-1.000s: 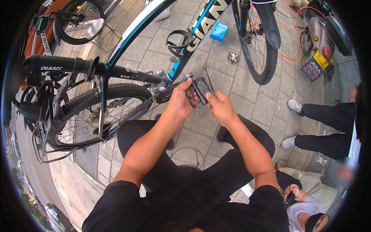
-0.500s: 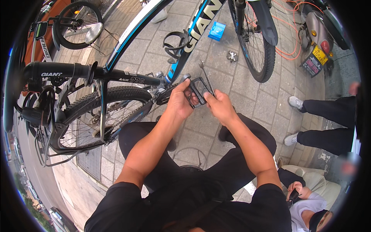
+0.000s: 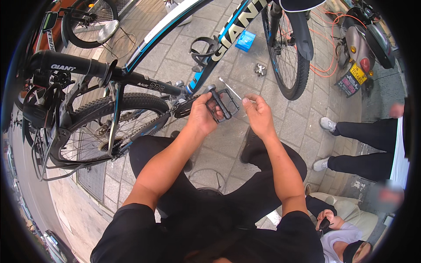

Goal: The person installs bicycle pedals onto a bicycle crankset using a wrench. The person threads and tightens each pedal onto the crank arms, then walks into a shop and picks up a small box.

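Observation:
My left hand (image 3: 203, 116) is closed round a black bicycle pedal (image 3: 222, 106) with a cage-like frame, held in front of the bicycle's crank area. Between the fingers of my right hand (image 3: 260, 118) is the end of a slim silver wrench (image 3: 229, 87). The wrench points away to the upper left, passing just above the pedal. Close beyond my left hand stands a bicycle (image 3: 201, 79) with a black, white and blue frame. Its crank is partly hidden behind that hand.
On the paving lie a blue box (image 3: 245, 40) and a small silver-and-black metal part (image 3: 260, 69). Orange cable (image 3: 326, 72) runs near a parked scooter (image 3: 360, 55). A person in dark trousers (image 3: 364, 133) stands at right; another person (image 3: 346, 219) sits lower right. A second bicycle wheel (image 3: 90, 26) is far left.
My right hand has drawn slightly right, away from the pedal, and the wrench has tilted leftward. My left hand keeps the pedal, now turned a little. The whole view has shifted slightly.

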